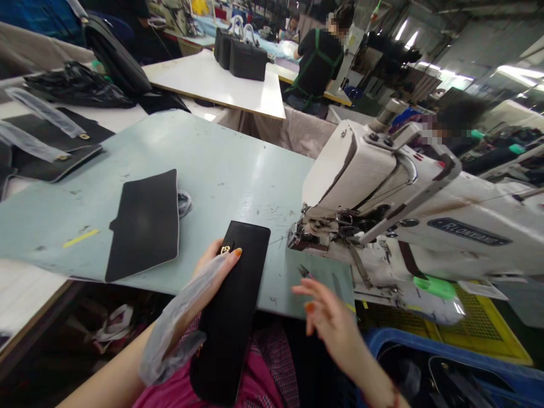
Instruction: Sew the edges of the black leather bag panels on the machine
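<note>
My left hand [216,269] grips the left edge of a long black leather piece [236,300] with a small gold clasp, thumb laid on top; a strip of clear plastic film [178,323] hangs along my wrist. The piece runs from the pale green table [238,170] down over my lap. My right hand [325,314] hovers open, fingers spread, just off the table's front edge, below the sewing machine head [361,187]. Small thread snips [305,272] lie near its fingertips.
A black flat panel [144,224] lies on the table to the left. More black pieces with clasps [55,147] sit far left. Black handbags [244,54] stand on a white table behind, where a person in a green apron [318,62] works. A blue crate [450,368] is lower right.
</note>
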A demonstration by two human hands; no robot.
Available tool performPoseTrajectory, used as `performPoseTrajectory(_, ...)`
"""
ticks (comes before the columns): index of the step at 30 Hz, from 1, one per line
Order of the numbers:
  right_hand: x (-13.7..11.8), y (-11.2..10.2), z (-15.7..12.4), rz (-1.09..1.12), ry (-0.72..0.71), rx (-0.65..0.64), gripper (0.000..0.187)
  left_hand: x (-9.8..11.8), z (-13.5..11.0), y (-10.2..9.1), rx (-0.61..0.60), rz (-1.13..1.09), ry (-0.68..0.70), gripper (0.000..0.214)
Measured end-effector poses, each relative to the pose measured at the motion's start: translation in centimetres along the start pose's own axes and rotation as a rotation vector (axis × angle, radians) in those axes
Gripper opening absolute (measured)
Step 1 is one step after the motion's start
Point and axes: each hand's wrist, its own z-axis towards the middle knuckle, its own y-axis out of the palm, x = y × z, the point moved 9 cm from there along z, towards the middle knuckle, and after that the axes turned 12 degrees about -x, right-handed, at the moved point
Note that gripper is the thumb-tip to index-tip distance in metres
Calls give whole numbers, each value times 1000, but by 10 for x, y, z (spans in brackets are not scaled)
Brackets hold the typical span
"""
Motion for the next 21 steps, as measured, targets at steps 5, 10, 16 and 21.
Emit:
performPoseTrajectory(5,28,133,47,371,59,-422,52,-12,0,-33,15,224,237,68)
performPoseTrajectory(10,-19,95,123,393,-89,-124,33,-8,-46,-114,358,717,492,59)
performPoseTrajectory(16,-41,83,169,902,-216,27,31,-52,-34,-157,368,1077,367,78)
performPoseTrajectory(21,12,136,120,668,66,-209,38,-54,-25,-195,389,790,229,42)
